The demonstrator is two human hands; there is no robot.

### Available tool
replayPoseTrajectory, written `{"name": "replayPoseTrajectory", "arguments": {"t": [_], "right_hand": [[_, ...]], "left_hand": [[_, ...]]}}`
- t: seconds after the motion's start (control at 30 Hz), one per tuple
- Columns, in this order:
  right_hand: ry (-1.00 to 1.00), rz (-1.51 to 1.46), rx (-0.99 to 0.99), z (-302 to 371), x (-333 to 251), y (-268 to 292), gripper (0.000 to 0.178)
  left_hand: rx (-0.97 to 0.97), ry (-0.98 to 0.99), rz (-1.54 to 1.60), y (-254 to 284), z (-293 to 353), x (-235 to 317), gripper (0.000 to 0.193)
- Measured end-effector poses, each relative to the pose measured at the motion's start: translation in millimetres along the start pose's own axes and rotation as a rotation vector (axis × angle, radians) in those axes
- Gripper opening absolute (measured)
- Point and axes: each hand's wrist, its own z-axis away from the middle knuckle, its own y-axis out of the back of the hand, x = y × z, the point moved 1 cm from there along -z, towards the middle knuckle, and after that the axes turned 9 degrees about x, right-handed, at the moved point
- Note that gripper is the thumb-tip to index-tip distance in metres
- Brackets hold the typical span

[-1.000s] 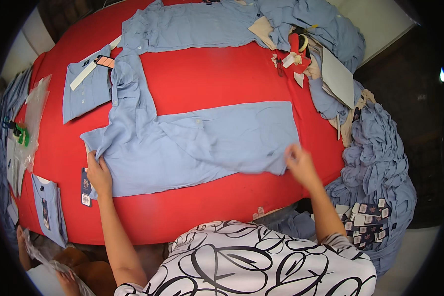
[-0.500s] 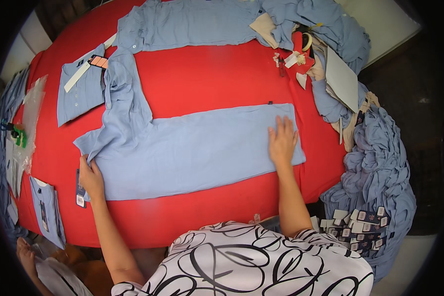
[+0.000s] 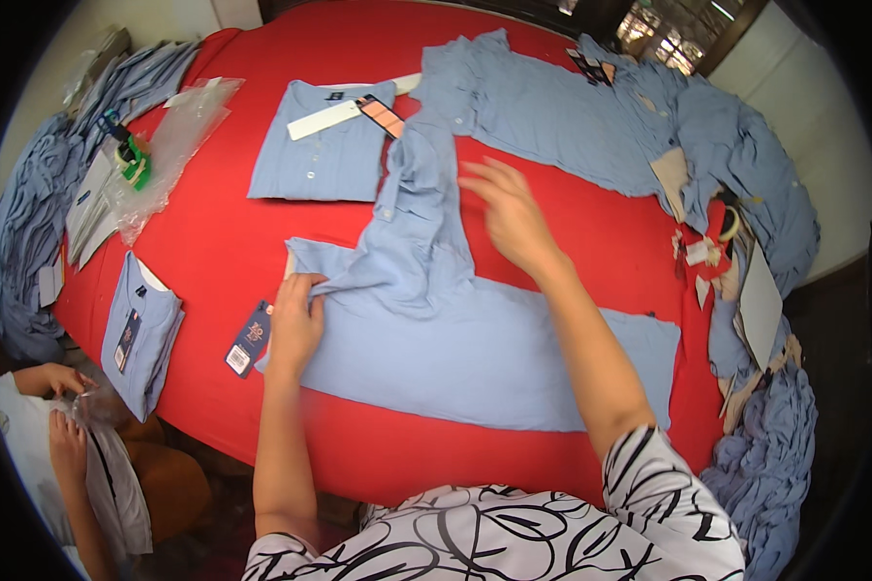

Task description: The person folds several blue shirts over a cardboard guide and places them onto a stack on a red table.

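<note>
Left hand (image 3: 295, 326) clamps the shirt (image 3: 455, 353) near a tag (image 3: 250, 339); right hand (image 3: 511, 215), grip apart, hovers above the tabletop (image 3: 494, 457).

Here we have the light-blue garment (image 3: 475, 353) lying across the red counter (image 3: 407, 455), its broad body stretched fairly flat to our right, a rumpled, buttoned length reaching away from us, and a dark-blue tag (image 3: 250, 339) beside its left end.

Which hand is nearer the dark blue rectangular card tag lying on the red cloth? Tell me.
Left. The left hand is just right of the tag, at the edge of the light-blue fabric shirt; the right hand is farther off, up and to the right.
</note>
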Motion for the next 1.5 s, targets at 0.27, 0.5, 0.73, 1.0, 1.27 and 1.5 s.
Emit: {"name": "replayPoseTrajectory", "arguments": {"t": [0.27, 0.5, 0.73, 1.0, 1.27, 1.5], "right_hand": [[-0.037, 0.367, -0.154, -125.0, 73.0, -112.5, 0.049], [0.305, 0.158, 0.033, -90.9, -46.9, 20.6, 0.022], [0.431, 0.217, -0.112, 171.1, -110.4, 56.1, 0.023], [0.217, 0.265, 0.11, 196.8, -101.4, 53.8, 0.036], [-0.324, 0.264, 0.056, 242.2, -70.4, 82.7, 0.06], [-1.228, 0.922, 0.18, 357.9, -8.0, 184.2, 0.054]], "left_hand": [[0.026, -0.164, 0.054, -5.2, 2.5, -4.6, 0.023], [0.069, -0.073, -0.093, -10.6, 5.9, -14.1, 0.029], [0.142, -0.083, -0.285, -33.9, -8.3, -9.8, 0.028], [0.135, 0.031, -0.282, -35.3, -6.6, -19.7, 0.025], [0.269, -0.177, 0.025, -9.8, 5.7, 13.3, 0.03], [-0.261, -0.734, 0.009, -28.6, 76.0, 107.2, 0.052]]}}
